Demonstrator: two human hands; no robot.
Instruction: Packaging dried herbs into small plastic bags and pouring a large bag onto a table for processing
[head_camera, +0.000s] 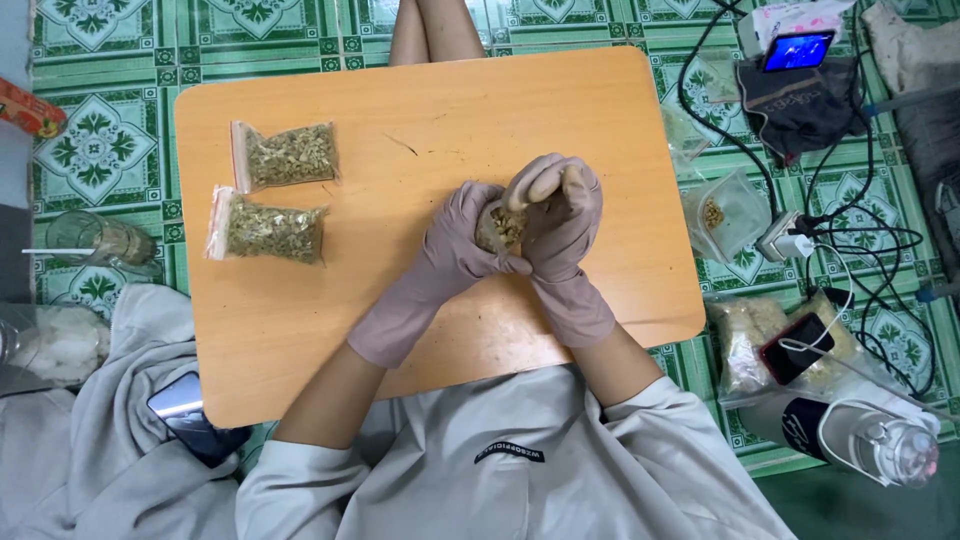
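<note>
Both my hands wear pale mauve gloves and meet over the middle of a low orange table (420, 110). My left hand (462, 238) cups a small clear bag of greenish-yellow dried bits (500, 226) from the left. My right hand (560, 215) curls over the bag from above and the right, fingers bent around it. Two sealed clear bags of the same dried material lie flat at the table's left: one farther back (288, 155), one nearer (268, 228).
A glass jar (95, 240) lies on the green patterned floor to the left. On the right are an open clear bag with a few pieces (722, 212), tangled cables with a charger (790, 243), a lit phone (797, 50), another phone (800, 347) and a bottle (860, 435). A dark phone (185, 412) rests by my left knee.
</note>
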